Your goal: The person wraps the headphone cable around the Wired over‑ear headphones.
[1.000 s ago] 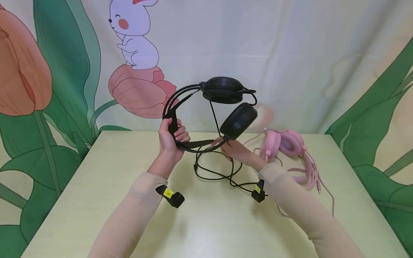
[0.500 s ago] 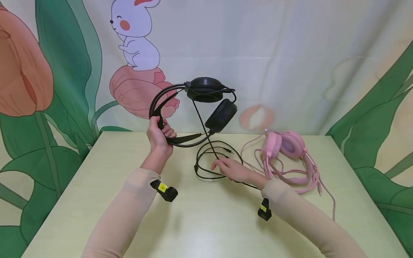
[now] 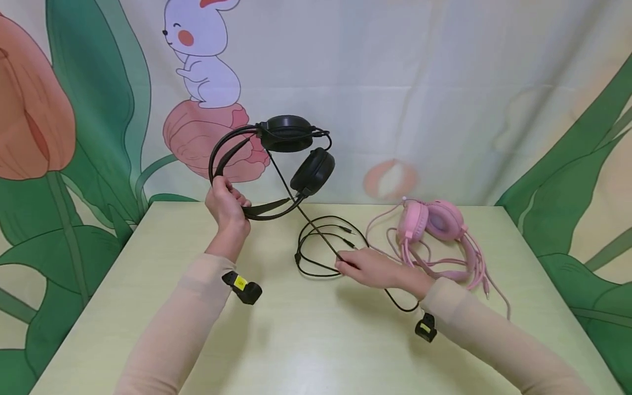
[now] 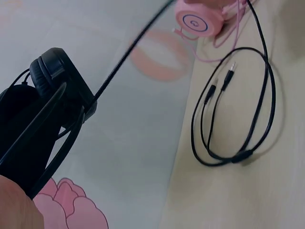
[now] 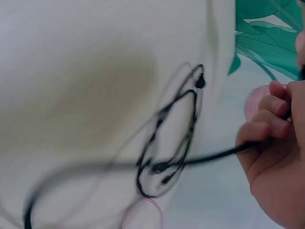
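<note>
My left hand (image 3: 226,204) grips the headband of a black headset (image 3: 276,164) and holds it up above the far left part of the table; its ear cups (image 4: 52,90) hang to the right of the hand. A black cable (image 3: 316,236) runs taut from the headset down to my right hand (image 3: 367,267), which pinches it just above the table (image 3: 316,340). The rest of the cable lies in a loose coil (image 4: 238,114) with two plugs at its end. In the right wrist view the fingers (image 5: 267,129) curl round the cable (image 5: 209,155).
A pink headset (image 3: 439,236) with its pink cable lies at the back right of the table, close to my right hand. A printed cloth backdrop (image 3: 395,82) hangs behind the table's far edge.
My left hand has carried the black headset to the left. My right hand has left the headset, dropped to the table and taken hold of the cable, which is now pulled straight.
</note>
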Motion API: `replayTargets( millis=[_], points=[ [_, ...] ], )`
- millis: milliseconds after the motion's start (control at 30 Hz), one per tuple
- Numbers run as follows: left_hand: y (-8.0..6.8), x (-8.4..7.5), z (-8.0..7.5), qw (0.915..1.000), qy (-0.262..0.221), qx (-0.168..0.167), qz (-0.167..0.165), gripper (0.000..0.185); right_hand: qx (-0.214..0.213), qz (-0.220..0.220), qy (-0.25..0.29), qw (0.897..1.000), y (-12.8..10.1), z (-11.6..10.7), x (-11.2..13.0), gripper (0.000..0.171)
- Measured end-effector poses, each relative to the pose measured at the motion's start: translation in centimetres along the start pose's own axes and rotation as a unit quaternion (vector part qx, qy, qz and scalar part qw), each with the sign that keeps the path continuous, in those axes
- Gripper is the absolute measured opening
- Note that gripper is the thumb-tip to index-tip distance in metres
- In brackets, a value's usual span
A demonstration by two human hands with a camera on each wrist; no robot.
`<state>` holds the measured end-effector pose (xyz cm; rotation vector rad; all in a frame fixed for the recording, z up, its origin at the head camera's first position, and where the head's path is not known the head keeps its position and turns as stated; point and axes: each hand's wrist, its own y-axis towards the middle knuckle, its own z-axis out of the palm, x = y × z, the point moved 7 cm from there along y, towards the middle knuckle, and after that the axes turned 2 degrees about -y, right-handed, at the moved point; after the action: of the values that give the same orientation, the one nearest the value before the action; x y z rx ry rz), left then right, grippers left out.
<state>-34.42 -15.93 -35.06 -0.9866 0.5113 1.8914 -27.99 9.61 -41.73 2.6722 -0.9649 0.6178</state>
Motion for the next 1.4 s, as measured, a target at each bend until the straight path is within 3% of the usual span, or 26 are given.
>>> replayTargets(
  millis=[267,533,667,933,1133,1233,1400],
  points=[
    [0.2,0.3,-1.3,0.9932,0.113,-0.022,0.018,0.017,-0.051,-0.090,-0.078,0.992,-0.5,-4.2,2.1,0.015],
    [0.3,0.1,-2.1,0.9582,0.274,-0.051,0.063,0.017,-0.055,-0.148,-0.107,0.982,-0.6,-6.7,4.0,0.007],
    [0.3,-0.1,-2.1,0.9469,0.306,-0.049,0.085,0.019,-0.044,-0.162,-0.097,0.981,-0.6,-7.4,4.8,0.007],
    [0.3,-0.2,-1.9,0.9191,0.359,-0.038,0.159,0.015,-0.035,-0.176,-0.135,0.975,-0.7,-9.4,6.4,0.009],
    [0.2,-0.2,-1.9,0.9077,0.377,-0.029,0.182,0.014,-0.049,-0.176,-0.201,0.962,-1.0,-11.9,7.7,0.007],
    [0.1,-0.2,-1.9,0.9044,0.382,-0.028,0.188,0.015,-0.067,-0.180,-0.237,0.952,-1.3,-12.9,8.0,0.006],
    [-0.2,-0.3,-1.6,0.9004,0.382,-0.017,0.207,0.016,-0.077,-0.187,-0.261,0.944,-1.6,-13.7,8.2,0.007]
  ],
)
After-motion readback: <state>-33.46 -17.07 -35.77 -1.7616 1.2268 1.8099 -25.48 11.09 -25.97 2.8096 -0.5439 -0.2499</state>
